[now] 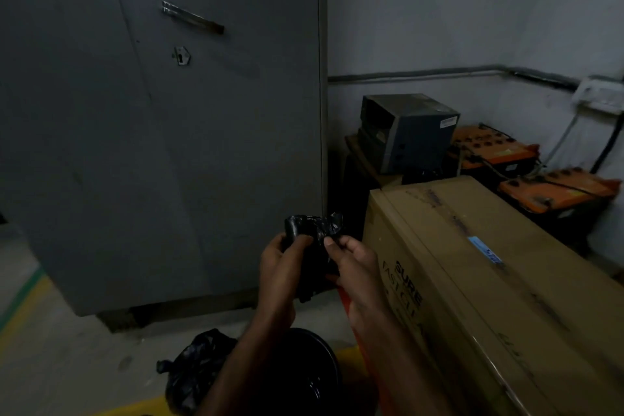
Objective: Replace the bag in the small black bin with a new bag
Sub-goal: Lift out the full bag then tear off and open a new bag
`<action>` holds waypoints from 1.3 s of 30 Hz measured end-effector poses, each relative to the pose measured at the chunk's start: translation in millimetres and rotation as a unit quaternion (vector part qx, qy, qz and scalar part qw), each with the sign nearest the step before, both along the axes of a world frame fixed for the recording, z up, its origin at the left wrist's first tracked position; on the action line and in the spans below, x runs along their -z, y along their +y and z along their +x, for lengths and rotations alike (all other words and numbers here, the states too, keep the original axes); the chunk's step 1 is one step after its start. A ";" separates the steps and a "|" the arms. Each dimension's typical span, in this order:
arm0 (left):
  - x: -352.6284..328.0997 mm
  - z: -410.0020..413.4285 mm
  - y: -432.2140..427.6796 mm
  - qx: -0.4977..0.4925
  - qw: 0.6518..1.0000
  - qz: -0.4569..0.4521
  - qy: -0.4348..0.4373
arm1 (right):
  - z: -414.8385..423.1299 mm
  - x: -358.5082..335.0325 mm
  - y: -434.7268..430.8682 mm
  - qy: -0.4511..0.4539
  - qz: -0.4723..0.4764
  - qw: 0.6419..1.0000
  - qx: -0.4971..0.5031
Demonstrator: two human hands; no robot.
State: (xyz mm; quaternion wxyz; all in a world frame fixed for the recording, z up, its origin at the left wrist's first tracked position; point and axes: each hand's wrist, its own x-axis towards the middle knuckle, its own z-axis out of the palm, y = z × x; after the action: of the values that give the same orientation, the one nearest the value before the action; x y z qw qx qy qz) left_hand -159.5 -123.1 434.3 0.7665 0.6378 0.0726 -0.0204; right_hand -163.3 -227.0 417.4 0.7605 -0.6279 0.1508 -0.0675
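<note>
Head view. Both hands are raised in front of the chest, above the small round black plastic bin (pixel 304 378), which stands on the concrete floor (pixel 67 348) directly below the forearms. The left hand (pixel 278 268) is closed around a folded or rolled black plastic bag (pixel 312 230), thumb pressed on the front of the bundle. The right hand (pixel 354 263) is nearly closed, thumb and forefinger pinching a loose crinkled edge at the top of the same bag. This split grip is judged to be an unfolding hold: one hand anchors the bundle while the other teases a layer free to find the mouth. Holding the bag over the bin keeps the next transfer short.

A crumpled, knotted black plastic bag (pixel 196 371) lies on the floor, touching or just beside the left side of the bin. It is judged to be the removed liner, set aside so the rim stays clear. Whether the bin is now unlined cannot be told; its interior is dark.

Count: two hands, both engaged on one bag; two black bags in total, one held and one on the floor; one bin.

Surroundings: one grey metal cabinet (pixel 162 128) behind, one long brown cardboard box (pixel 489 280) at right, one grey boxy device (pixel 408 132) beyond it, and two orange-topped batteries (pixel 493 149) near the wall.
</note>
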 end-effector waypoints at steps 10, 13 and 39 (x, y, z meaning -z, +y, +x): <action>-4.0 0.7 2.0 -0.018 0.997 -0.058 0.047 | -6.0 -2.4 -14.3 -0.018 -0.033 0.999 0.000; -5.0 -2.6 7.2 0.000 0.999 -0.040 0.032 | -7.8 -0.1 -20.5 -0.008 -0.025 1.000 0.004; -1.3 4.9 34.3 0.094 0.995 0.038 -0.018 | -10.1 -7.4 -34.3 0.008 -0.006 0.992 -0.129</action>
State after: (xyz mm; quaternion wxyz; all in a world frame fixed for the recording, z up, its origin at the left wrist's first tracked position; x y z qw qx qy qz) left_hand -154.6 -88.8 435.5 0.7373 0.6710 -0.0009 -0.0782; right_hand -173.4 -261.3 424.8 0.7577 -0.6474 0.0743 0.0349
